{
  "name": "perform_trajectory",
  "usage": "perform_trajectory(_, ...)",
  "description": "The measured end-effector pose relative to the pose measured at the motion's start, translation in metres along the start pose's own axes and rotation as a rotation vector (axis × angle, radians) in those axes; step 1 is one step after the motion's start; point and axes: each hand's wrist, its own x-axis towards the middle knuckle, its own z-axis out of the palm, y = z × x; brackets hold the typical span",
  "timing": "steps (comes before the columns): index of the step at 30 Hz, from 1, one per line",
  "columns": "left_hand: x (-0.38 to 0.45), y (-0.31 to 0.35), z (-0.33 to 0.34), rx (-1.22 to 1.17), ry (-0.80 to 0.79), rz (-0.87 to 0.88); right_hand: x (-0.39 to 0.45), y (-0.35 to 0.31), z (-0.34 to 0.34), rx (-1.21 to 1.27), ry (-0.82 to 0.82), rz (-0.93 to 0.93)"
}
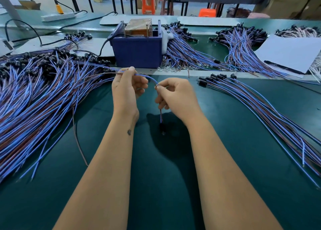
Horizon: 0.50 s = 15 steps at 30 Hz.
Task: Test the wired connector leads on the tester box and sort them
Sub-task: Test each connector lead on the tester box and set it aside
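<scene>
Here, the left hand (127, 87) and right hand (175, 95) each pinched the lead (147, 77) above the mat (165, 177) before the tester box (137, 51); bare ends probably needed separating for firm contact.

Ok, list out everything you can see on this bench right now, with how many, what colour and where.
Lead in hand: one, blue and brown, between both hands, black connector hanging below.
Big lead pile: too many to count, blue and brown with black connectors, left of the mat.
Sorted row of leads: many, same colours, right of the mat.
Far lead heaps: several, on the belt behind.
Tester box: one, dark blue, centre back, brown block inside.
White sheet: one, far right.
Power strip: one, white, back left.
Stools: orange, background.
Left hand: pinches the lead.
Right hand: pinches the lead.
</scene>
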Motion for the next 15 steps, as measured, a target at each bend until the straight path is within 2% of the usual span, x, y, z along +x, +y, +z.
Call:
perform_trajectory(3, -0.001, 0.001, -0.001, -0.049, -0.118, -0.051, 0.0, 0.0, 0.001, 0.106, 0.124, -0.014)
perform_trajectory(5, -0.002, 0.002, -0.001, -0.042, -0.229, -0.113, 0.001, -0.002, -0.001, 0.263, 0.168, -0.018)
perform_trajectory(7, -0.003, -0.001, 0.002, 0.09, -0.282, -0.157, 0.002, -0.003, -0.006, 0.456, 0.199, -0.029)
perform_trajectory(9, -0.005, -0.006, 0.005, 0.341, -0.286, -0.135, 0.004, -0.002, -0.012, 0.561, 0.24, -0.053)
perform_trajectory(12, -0.01, -0.015, 0.008, 0.624, -0.325, -0.021, 0.007, 0.003, -0.017, 0.521, 0.32, -0.069)
perform_trajectory(15, -0.013, -0.02, 0.008, 0.758, -0.41, 0.083, 0.01, 0.012, -0.017, 0.399, 0.382, -0.026)
